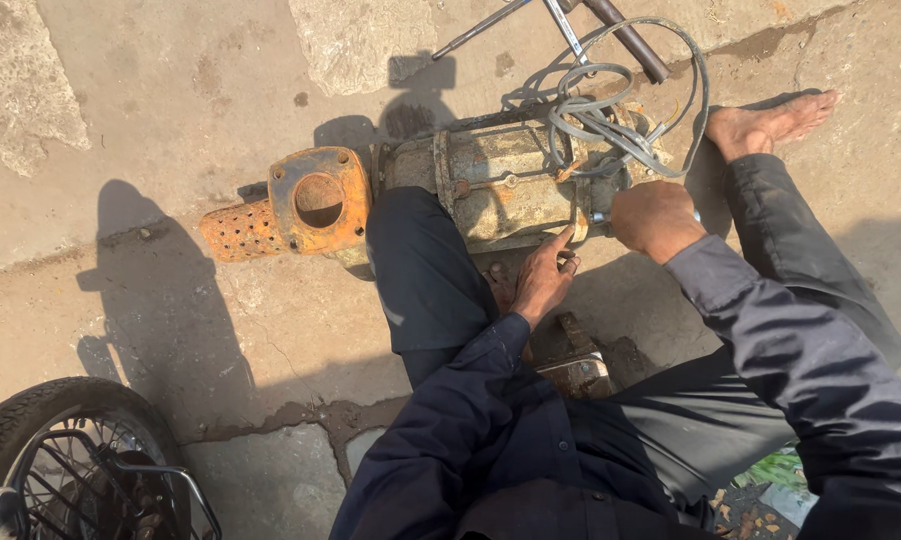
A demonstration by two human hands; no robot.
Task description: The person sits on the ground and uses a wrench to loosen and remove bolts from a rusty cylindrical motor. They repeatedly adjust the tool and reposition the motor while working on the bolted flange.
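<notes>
My right hand [654,217] was clenched on a tool at the rusty pump [501,180]; my left hand [543,280], fingers loose, steadied it, still assembled.

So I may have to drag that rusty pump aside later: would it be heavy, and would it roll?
Probably heavy: the pump looks like thick rusted metal with a bolted orange flange. It seems unlikely to roll far, since the squarish flange and the leg across it would check it. The grey cable coiled on top looks floppy and might snag.
</notes>
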